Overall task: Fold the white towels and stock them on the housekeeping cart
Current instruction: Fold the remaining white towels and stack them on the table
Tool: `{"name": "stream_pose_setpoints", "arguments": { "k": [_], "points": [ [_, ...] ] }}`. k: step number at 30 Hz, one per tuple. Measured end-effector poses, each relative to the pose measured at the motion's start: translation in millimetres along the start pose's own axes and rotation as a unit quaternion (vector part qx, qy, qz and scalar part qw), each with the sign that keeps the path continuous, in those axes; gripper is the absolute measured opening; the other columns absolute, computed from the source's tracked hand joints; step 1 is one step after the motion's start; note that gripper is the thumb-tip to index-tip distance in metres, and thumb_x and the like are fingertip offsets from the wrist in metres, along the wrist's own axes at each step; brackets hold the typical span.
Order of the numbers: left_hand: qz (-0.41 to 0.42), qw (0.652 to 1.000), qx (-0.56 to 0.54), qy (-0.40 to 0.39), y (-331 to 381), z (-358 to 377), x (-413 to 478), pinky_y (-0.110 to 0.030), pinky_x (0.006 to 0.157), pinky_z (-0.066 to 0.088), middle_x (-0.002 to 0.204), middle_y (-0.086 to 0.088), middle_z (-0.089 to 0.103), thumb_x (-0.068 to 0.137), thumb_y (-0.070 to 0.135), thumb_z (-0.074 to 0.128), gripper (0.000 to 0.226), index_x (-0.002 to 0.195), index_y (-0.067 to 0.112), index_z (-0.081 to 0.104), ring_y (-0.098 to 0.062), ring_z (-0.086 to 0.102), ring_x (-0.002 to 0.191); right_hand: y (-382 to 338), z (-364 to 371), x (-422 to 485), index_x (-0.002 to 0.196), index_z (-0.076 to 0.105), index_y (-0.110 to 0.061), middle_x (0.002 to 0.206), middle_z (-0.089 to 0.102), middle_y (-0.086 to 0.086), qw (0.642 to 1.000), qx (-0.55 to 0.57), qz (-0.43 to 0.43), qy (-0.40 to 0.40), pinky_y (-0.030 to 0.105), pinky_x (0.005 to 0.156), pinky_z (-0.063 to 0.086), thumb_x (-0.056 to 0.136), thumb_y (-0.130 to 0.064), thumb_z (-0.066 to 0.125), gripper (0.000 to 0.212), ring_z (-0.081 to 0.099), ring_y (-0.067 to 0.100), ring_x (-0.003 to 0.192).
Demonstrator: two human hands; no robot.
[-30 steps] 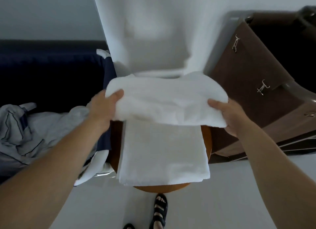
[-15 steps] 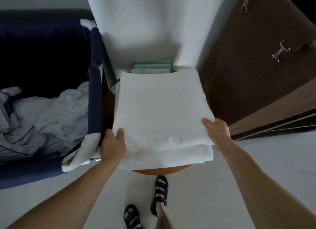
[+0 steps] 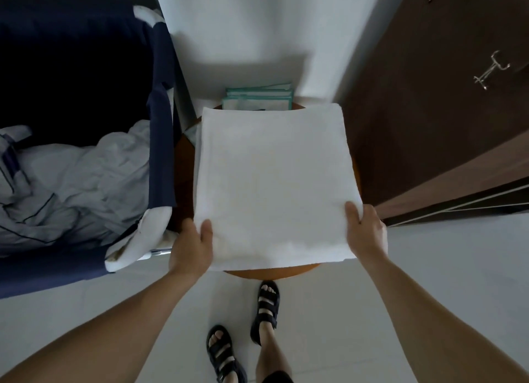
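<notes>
**White towel folded flat, both near corners in our grip**

White terry, the white towel lies folded in a rough square on the round wooden counter. It covers most of the top, and its near edge overhangs the rim towards us. Our left hand holds the near-left corner and our right hand the near-right. On each, the thumb lies on top and the other fingers curl round the edge and under it, so both hands are closed on the cloth.

We judge the main risk to be in the lift. With only the near edge held, the far layers could sag and the fold could slide open. The far edge lies just beside the teal-edged cloths and could drag them along. A swing to the left could brush the towel against the navy laundry bag and its crumpled linen.
</notes>
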State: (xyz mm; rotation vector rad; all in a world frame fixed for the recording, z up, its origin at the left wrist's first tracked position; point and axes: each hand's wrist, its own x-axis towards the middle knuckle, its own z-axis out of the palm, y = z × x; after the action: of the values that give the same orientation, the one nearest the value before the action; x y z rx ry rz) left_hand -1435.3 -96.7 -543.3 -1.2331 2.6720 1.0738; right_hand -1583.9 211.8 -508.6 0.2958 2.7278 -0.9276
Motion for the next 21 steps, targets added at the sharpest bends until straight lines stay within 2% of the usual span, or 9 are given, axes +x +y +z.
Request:
{"name": "stream_pose_setpoints", "arguments": {
  "k": [3,5,7,9,11,13,14,17,21],
  "points": [
    [0.017,1.000,-0.018,0.011,-8.8,-0.1,-13.7,-0.034,0.068,0.034,0.086,-0.012,0.056,0.103,0.037,0.041,0.030,0.091,0.010,0.038,-0.041,0.061,0.086,9.3,3.6,-5.0,0.101,0.048,-0.022,0.087,0.060,0.000,1.000,-0.017,-0.007,0.005,0.043,0.073,0.049,0.100,-0.061,0.030,0.043,0.059,0.033,0.087],
    [-0.025,1.000,0.009,-0.014,-10.0,8.3,-16.0,-0.036,0.070,0.037,0.101,-0.024,0.064,0.103,0.040,0.041,0.032,0.097,0.008,0.039,-0.044,0.062,0.094,13.8,10.1,-7.7,0.107,0.048,-0.018,0.100,0.065,0.008,0.999,-0.044,-0.002,-0.011,0.048,0.078,0.052,0.102,-0.056,0.030,0.042,0.061,0.036,0.091],
    [-0.057,0.998,0.027,-0.007,-1.7,10.6,-13.9,-0.042,0.079,0.043,0.118,-0.026,0.061,0.101,0.039,0.045,0.040,0.116,0.003,0.042,-0.044,0.059,0.104,9.0,14.3,-5.4,0.121,0.047,-0.016,0.118,0.063,0.011,0.998,-0.059,0.003,0.005,0.049,0.089,0.049,0.103,-0.051,0.033,0.042,0.060,0.037,0.103],
    [-0.016,0.995,0.098,0.024,9.3,7.3,-12.6,-0.049,0.093,0.043,0.135,-0.023,0.051,0.096,0.037,0.055,0.061,0.142,0.004,0.034,-0.042,0.051,0.120,0.8,15.2,-3.1,0.139,0.039,-0.017,0.136,0.050,0.010,0.992,-0.113,-0.033,0.051,0.050,0.101,0.040,0.102,-0.046,0.041,0.047,0.049,0.035,0.122],
    [0.126,0.973,0.189,0.041,22.3,6.8,-13.6,-0.052,0.109,0.033,0.153,-0.019,0.034,0.092,0.043,0.056,0.077,0.152,0.008,0.023,-0.038,0.034,0.138,-9.2,15.0,-6.2,0.151,0.025,-0.020,0.154,0.032,0.009,0.969,-0.182,-0.140,0.091,0.052,0.112,0.031,0.099,-0.047,0.046,0.062,0.031,0.033,0.140],
    [0.248,0.934,0.256,0.015,33.1,12.3,-10.1,-0.049,0.120,0.010,0.165,-0.014,0.010,0.095,0.054,0.037,0.080,0.157,0.013,0.010,-0.032,0.005,0.151,-20.8,17.6,-9.9,0.159,0.006,-0.027,0.167,0.006,0.003,0.936,-0.256,-0.236,0.054,0.051,0.120,0.014,0.099,-0.058,0.034,0.073,0.008,0.029,0.153],
    [0.269,0.923,0.276,-0.008,35.9,15.8,-5.3,-0.047,0.121,-0.001,0.166,-0.012,-0.002,0.095,0.059,0.026,0.080,0.158,0.015,0.003,-0.028,-0.009,0.152,-24.6,20.7,-10.1,0.159,-0.007,-0.030,0.167,-0.009,0.000,0.919,-0.296,-0.261,0.016,0.051,0.121,0.005,0.099,-0.063,0.023,0.075,-0.005,0.027,0.154],
    [0.231,0.922,0.306,-0.057,21.9,24.3,11.8,-0.045,0.121,-0.011,0.164,-0.006,-0.023,0.090,0.069,0.005,0.085,0.158,0.019,-0.009,-0.024,-0.028,0.148,-18.7,35.8,-7.6,0.153,-0.026,-0.034,0.158,-0.037,-0.002,0.889,-0.367,-0.264,-0.076,0.052,0.123,-0.009,0.094,-0.070,0.001,0.074,-0.031,0.025,0.149],
    [0.225,0.920,0.315,-0.064,-2.9,33.1,17.9,-0.047,0.119,-0.010,0.164,-0.005,-0.021,0.091,0.072,0.004,0.086,0.158,0.021,-0.009,-0.021,-0.027,0.149,-3.1,52.1,-1.7,0.150,-0.033,-0.034,0.158,-0.040,-0.001,0.885,-0.384,-0.250,-0.080,0.051,0.123,-0.011,0.092,-0.071,-0.003,0.075,-0.036,0.024,0.146]
  ]
}}
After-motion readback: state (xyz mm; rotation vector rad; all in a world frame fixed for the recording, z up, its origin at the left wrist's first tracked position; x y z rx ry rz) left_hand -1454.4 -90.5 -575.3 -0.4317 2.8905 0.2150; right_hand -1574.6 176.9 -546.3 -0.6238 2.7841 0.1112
